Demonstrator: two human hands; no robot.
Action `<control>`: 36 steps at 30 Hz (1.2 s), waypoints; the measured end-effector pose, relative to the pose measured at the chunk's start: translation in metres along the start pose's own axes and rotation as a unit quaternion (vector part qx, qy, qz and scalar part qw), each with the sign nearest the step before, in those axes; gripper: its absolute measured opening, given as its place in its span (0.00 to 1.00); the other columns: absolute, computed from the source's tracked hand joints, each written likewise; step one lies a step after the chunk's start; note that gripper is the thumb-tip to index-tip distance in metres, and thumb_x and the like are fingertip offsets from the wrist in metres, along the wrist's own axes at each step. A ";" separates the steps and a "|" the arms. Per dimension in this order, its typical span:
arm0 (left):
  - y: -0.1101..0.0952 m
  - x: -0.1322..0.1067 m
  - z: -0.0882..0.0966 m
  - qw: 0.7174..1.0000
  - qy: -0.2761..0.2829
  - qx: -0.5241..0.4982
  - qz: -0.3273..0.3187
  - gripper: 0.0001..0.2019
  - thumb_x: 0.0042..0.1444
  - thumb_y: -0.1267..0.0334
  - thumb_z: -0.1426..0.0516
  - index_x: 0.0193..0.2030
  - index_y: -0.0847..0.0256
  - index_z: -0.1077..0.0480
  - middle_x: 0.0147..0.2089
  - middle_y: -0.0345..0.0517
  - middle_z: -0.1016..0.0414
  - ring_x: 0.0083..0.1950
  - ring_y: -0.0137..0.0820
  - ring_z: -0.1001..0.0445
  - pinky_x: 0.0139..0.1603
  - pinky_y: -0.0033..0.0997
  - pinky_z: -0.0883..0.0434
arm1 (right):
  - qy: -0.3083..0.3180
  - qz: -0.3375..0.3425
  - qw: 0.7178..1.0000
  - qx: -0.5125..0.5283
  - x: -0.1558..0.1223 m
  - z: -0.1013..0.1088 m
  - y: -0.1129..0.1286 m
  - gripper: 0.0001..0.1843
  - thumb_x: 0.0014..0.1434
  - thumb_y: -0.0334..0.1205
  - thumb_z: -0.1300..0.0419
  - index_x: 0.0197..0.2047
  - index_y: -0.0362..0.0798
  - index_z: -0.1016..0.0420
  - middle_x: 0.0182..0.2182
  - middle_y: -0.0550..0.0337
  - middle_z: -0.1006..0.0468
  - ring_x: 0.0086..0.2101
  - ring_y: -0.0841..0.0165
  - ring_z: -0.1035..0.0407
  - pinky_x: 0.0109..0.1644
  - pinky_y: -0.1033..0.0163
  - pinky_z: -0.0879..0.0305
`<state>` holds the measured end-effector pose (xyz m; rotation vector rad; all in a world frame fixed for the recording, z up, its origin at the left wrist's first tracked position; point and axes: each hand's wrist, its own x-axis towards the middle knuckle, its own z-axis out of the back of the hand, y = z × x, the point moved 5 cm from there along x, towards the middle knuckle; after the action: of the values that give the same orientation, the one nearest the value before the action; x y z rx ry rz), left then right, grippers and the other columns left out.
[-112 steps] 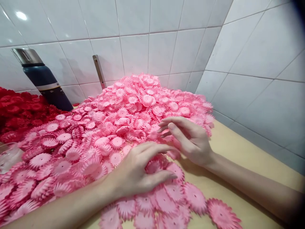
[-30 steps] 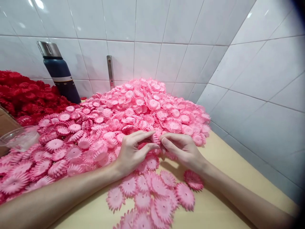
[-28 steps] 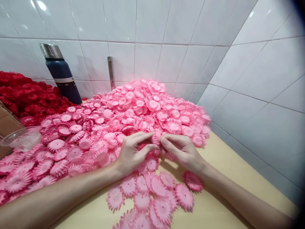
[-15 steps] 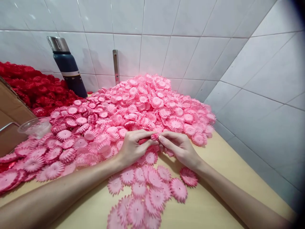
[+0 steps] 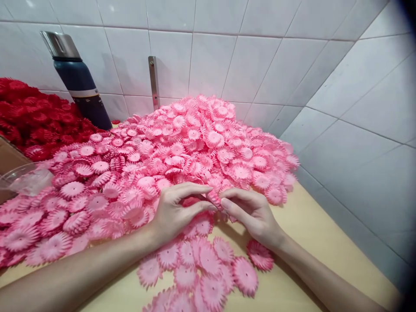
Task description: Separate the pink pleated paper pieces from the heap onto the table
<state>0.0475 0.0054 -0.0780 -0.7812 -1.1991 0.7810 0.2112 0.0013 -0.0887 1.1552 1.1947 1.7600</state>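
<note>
Between my two hands is a pink fabric flower piece with a fringed edge, held nearly edge-on. My left hand pinches its left side, thumb below and index finger above. On the right, the thumb and fingers of my right hand close on the opposite edge. Behind both hands rises a big heap of pink flower pieces. Flat pink discs with small centre holes lie overlapping on the table in front, and a darker pink disc rests under my right wrist.
A dark blue bottle with a steel cap stands at the back left, beside a red heap of flower pieces. A clear plastic cup and a cardboard box are at the left. Tiled walls border the pale table.
The held flower piece has turned and shows more of its fringed edge. My hands have spread slightly apart. The camera view has shifted, with the bottle and cup now further left.
</note>
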 end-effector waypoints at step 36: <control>0.013 -0.003 -0.006 0.990 0.057 -0.083 0.102 0.19 0.51 0.70 0.36 0.51 0.60 0.25 0.47 0.49 0.20 0.45 0.37 0.20 0.50 0.38 0.22 | -0.010 -0.011 1.000 -0.013 0.003 0.000 0.004 0.05 0.59 0.38 0.39 0.37 0.48 0.23 0.36 0.55 0.22 0.31 0.68 0.28 0.30 0.66 0.30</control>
<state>0.0515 0.0093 -0.0914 -1.0843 -1.1022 0.7983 0.2098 0.0024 -0.0841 1.1377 1.1647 1.7381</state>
